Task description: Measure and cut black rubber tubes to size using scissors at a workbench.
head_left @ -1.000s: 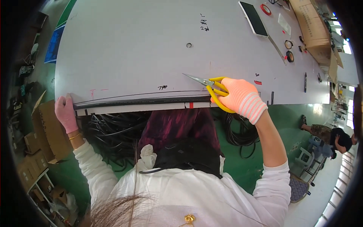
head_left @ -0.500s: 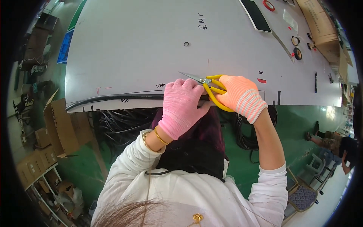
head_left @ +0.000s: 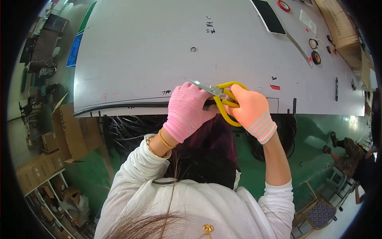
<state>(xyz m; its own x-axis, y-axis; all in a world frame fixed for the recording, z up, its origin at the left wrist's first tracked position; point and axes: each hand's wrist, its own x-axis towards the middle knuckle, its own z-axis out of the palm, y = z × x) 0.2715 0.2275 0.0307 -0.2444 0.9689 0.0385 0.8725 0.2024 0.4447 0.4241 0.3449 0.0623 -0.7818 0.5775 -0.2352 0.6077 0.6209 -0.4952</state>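
Blue crate [head_left: 75,49]: located beyond the left edge of the table [head_left: 131,59]. Open cardboard box [head_left: 75,131]: on the floor, outside the front left corner. Black cable [head_left: 127,106]: extends from the front left corner along the front edge, nearest the wearer, to the left hand. Bundle of black lengths [head_left: 119,129]: visible below the left part of the front edge.

Left hand [head_left: 187,109], pink glove: grasps the black cable at about the middle of the front edge. A short dark section shows to the right of the grip. Small ring [head_left: 191,49]: lies well in from the front edge.

Scissors [head_left: 216,91], yellow handles: blades point left, away from the front edge, across the left fingertips; blade contact with the cable cannot be determined. Right hand [head_left: 252,109], orange glove: grasps the handles; the lower handle overhangs the front edge.

Smartphone [head_left: 268,16]: lies toward the far right corner. Metal ruler [head_left: 299,48]: extends from the smartphone toward the black tape roll [head_left: 313,57], near the right edge. Marker pen [head_left: 336,89]: near the front right corner.
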